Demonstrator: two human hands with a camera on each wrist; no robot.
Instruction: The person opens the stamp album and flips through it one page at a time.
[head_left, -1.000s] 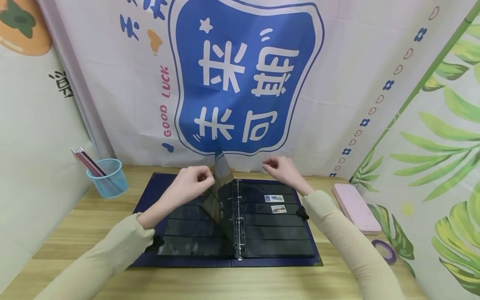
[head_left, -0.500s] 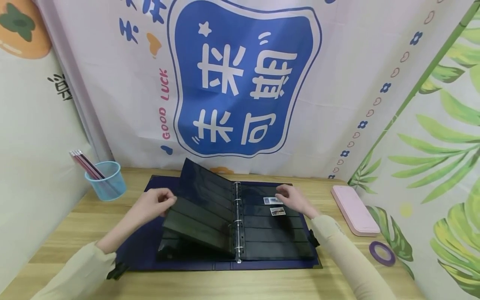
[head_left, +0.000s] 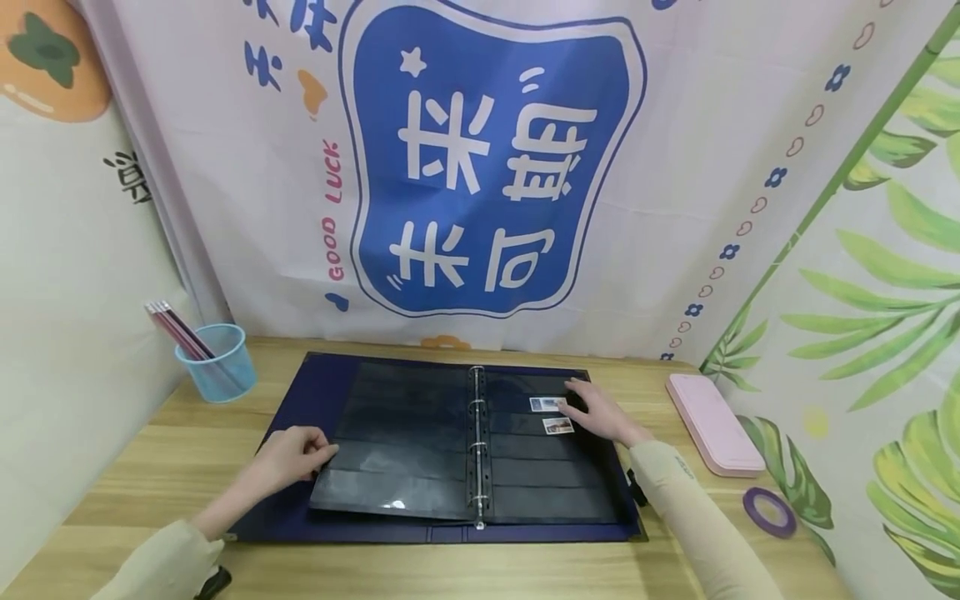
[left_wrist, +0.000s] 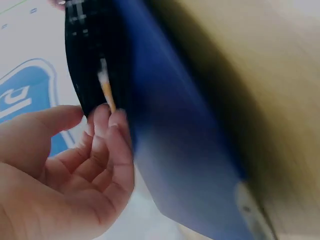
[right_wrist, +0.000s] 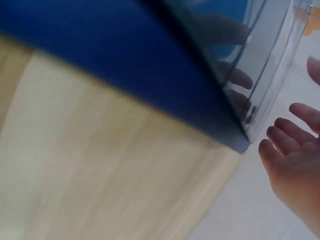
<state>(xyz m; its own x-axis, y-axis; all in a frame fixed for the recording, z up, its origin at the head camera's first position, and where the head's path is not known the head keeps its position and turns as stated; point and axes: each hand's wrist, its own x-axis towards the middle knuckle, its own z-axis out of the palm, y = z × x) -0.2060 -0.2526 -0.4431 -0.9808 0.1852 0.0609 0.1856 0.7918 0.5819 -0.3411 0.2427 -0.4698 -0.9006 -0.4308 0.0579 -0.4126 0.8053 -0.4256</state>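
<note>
A dark blue ring-binder stamp album (head_left: pixel 300 396) lies spread on the wooden table. My left hand (head_left: pixel 292 454) pinches the outer edge of a black album page (head_left: pixel 405 442), thumb on one side and fingers on the other; this page now lies almost flat on the left half. My right hand (head_left: pixel 603 414), fingers relaxed, is over the outer part of the right-hand page (head_left: pixel 551 475), and it holds nothing. Beside its fingertips are two stamps in the page's pockets, an upper stamp (head_left: pixel 546 404) and a lower stamp (head_left: pixel 557 426). Metal rings (head_left: pixel 478 450) run down the middle.
A blue mesh cup (head_left: pixel 217 367) with several pencils (head_left: pixel 176 329) stands at the back left. To the right are a pink case (head_left: pixel 716 425) and a purple roll of tape (head_left: pixel 770 512). A printed cloth (head_left: pixel 262 208) hangs behind the table.
My left hand has swung the black page from upright by the rings down to the left. My right hand has come down from above the album to the page with the stamps.
</note>
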